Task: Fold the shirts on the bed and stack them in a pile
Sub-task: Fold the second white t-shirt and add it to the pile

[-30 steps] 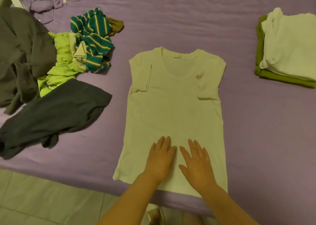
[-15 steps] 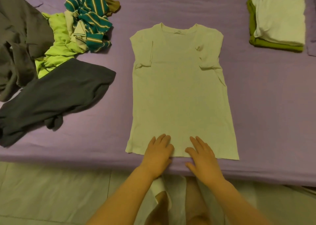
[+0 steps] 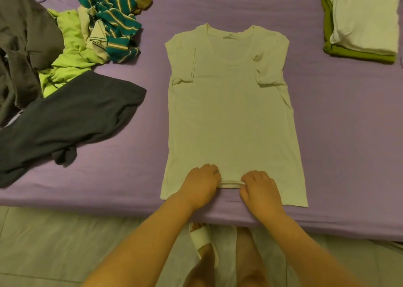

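Note:
A pale cream shirt (image 3: 231, 116) lies flat on the purple bed (image 3: 349, 134), neck away from me, both sleeves folded in over the body. My left hand (image 3: 201, 183) and my right hand (image 3: 259, 188) sit side by side at its bottom hem, fingers curled, pinching the hem, which is bunched into a small roll between them. At the far right stands a pile of folded shirts (image 3: 362, 18), a white one on top of an olive-green one.
Unfolded clothes lie at the left: a dark grey garment (image 3: 72, 120), a lime-green shirt (image 3: 69, 46), a teal striped shirt (image 3: 113, 22) and a brown-grey heap (image 3: 19, 46). The bed's near edge runs just below my hands. My feet and a white slipper (image 3: 202, 241) show on the floor.
My hands slid down from the shirt's lower middle to the hem. Their flat fingers have curled and gathered the hem. The camera tilted down.

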`<state>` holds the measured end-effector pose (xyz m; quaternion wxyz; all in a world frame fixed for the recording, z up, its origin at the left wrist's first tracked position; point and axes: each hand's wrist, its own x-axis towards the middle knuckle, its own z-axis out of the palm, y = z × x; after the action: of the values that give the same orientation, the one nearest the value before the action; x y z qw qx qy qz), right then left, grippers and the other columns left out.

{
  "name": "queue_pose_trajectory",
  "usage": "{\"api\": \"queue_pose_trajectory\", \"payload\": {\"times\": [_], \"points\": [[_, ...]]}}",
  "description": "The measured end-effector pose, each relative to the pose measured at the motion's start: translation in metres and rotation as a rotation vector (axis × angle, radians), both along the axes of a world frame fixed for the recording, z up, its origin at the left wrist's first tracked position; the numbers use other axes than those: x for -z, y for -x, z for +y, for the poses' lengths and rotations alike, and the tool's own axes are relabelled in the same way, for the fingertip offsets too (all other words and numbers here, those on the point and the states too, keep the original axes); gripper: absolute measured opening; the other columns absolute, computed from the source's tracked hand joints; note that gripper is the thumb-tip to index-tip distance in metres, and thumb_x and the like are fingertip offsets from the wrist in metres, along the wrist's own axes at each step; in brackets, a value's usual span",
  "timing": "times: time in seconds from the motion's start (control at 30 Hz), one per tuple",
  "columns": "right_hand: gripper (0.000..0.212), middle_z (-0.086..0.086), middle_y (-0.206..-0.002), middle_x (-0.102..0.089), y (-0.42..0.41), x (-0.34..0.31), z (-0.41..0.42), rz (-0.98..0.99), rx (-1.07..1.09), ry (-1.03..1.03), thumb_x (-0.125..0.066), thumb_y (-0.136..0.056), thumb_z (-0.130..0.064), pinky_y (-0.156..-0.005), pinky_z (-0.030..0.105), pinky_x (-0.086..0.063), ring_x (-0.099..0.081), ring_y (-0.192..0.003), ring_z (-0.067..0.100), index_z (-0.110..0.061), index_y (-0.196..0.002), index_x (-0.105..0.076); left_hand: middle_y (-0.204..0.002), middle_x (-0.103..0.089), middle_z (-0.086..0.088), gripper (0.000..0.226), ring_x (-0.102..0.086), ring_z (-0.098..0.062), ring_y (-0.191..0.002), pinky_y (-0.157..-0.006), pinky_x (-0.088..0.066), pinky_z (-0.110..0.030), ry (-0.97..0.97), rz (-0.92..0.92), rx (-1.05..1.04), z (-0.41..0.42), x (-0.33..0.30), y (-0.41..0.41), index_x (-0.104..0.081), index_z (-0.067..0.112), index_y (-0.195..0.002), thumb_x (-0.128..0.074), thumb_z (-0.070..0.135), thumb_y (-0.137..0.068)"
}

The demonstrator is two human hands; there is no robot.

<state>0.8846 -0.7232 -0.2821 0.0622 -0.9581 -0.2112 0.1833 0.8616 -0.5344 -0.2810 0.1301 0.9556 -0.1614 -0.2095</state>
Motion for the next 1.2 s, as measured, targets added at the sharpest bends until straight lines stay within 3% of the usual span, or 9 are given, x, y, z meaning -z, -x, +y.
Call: {"api": "queue_pose_trajectory", "payload": {"times": [0.1, 0.17, 0.37, 0.53, 0.67, 0.8, 0.97, 1.07, 1.2], "points": [[0.024, 0.003, -0.096, -0.065, -0.031, -0.011, -0.004, 0.070, 0.025, -0.040, -0.040, -0.099, -0.024, -0.071, 0.035, -0.044, -0.059, -0.082, 0.024, -0.017, -0.114, -0.057, -0.108, -0.058, -0.010, 0.024, -0.055, -0.030, -0.096, -0.075, -0.045, -0.038, 0.038, 0.180, -0.238, 0.010, -0.016, -0.030, -0.054, 0.010, -0.111, -0.043, 0.008, -0.090], [0.029, 0.000, -0.092, -0.061, -0.055, -0.021, -0.004, 0.111, 0.057, -0.072, -0.029, -0.102, -0.034, -0.068, 0.033, -0.046, -0.056, -0.077, 0.019, -0.018, -0.113, -0.052, -0.110, -0.060, -0.007, 0.027, -0.056, -0.027, -0.098, -0.078, -0.045, -0.035, 0.072, 0.191, -0.367, 0.017, -0.025, -0.051, -0.053, 0.014, -0.117, -0.043, 0.012, -0.092], [0.042, -0.001, -0.070, -0.053, -0.143, -0.041, 0.002, 0.066, 0.027, 0.009, -0.032, -0.095, -0.055, -0.052, 0.031, -0.032, -0.049, -0.063, 0.018, -0.016, -0.083, -0.040, -0.103, -0.064, -0.001, 0.025, -0.058, -0.021, -0.092, -0.071, -0.045, -0.032, 0.006, 0.093, -0.607, 0.037, -0.041, -0.110, -0.058, 0.016, -0.108, -0.039, 0.030, -0.099], [0.040, -0.003, -0.075, -0.060, -0.224, -0.053, -0.001, 0.015, -0.070, 0.012, -0.034, -0.095, -0.055, -0.051, 0.029, -0.032, -0.051, -0.064, 0.015, -0.018, -0.081, -0.043, -0.098, -0.062, 0.001, 0.022, -0.056, -0.021, -0.087, -0.067, -0.040, -0.030, 0.078, 0.089, -0.864, 0.053, -0.047, -0.162, -0.060, 0.015, -0.105, -0.039, 0.016, -0.097], [0.039, -0.003, -0.074, -0.054, -0.279, -0.060, 0.005, 0.034, -0.089, -0.078, -0.032, -0.097, -0.049, -0.055, 0.032, -0.039, -0.052, -0.065, 0.017, -0.014, -0.083, -0.044, -0.078, -0.056, 0.001, 0.017, -0.050, -0.018, -0.073, -0.061, -0.039, -0.030, 0.256, 0.037, -1.036, 0.062, -0.049, -0.209, -0.058, 0.012, -0.092, -0.046, 0.023, -0.097], [0.038, -0.005, -0.061, -0.040, -0.324, -0.064, 0.022, 0.003, -0.172, -0.011, -0.025, -0.099, -0.048, -0.049, 0.032, -0.029, -0.046, -0.060, 0.021, -0.013, -0.102, -0.040, -0.087, -0.051, -0.005, 0.021, -0.049, -0.023, -0.073, -0.057, -0.035, -0.030, 0.161, -0.048, -0.935, 0.071, -0.053, -0.248, -0.051, 0.013, -0.098, -0.035, 0.027, -0.101], [0.039, 0.006, -0.068, -0.059, -0.365, -0.060, 0.029, -0.119, -0.322, 0.065, -0.034, -0.097, -0.049, -0.042, 0.028, -0.016, -0.051, -0.057, 0.027, -0.012, -0.101, -0.047, -0.097, -0.050, -0.004, 0.028, -0.050, -0.023, -0.083, -0.068, -0.041, -0.031, 0.074, -0.067, -0.851, 0.096, -0.053, -0.292, -0.054, 0.016, -0.109, -0.034, 0.034, -0.101], [0.030, -0.006, -0.043, -0.025, -0.390, -0.060, 0.040, -0.251, -0.331, 0.045, -0.063, -0.088, -0.037, -0.041, 0.019, -0.006, -0.015, -0.033, 0.012, -0.009, -0.082, -0.052, -0.101, -0.054, -0.004, 0.030, -0.051, -0.022, -0.086, -0.071, -0.045, -0.033, 0.104, -0.082, -0.836, 0.111, -0.048, -0.324, -0.057, 0.016, -0.109, -0.037, 0.036, -0.100], [0.027, -0.005, -0.062, -0.036, -0.426, -0.050, 0.055, -0.199, -0.306, 0.206, -0.024, -0.102, -0.039, -0.046, 0.028, -0.026, -0.044, -0.056, 0.019, -0.018, -0.105, -0.039, -0.101, -0.057, -0.004, 0.029, -0.047, -0.017, -0.084, -0.069, -0.042, -0.034, 0.116, -0.112, -0.796, 0.126, -0.035, -0.370, -0.059, 0.010, -0.105, -0.041, 0.031, -0.100]]}}
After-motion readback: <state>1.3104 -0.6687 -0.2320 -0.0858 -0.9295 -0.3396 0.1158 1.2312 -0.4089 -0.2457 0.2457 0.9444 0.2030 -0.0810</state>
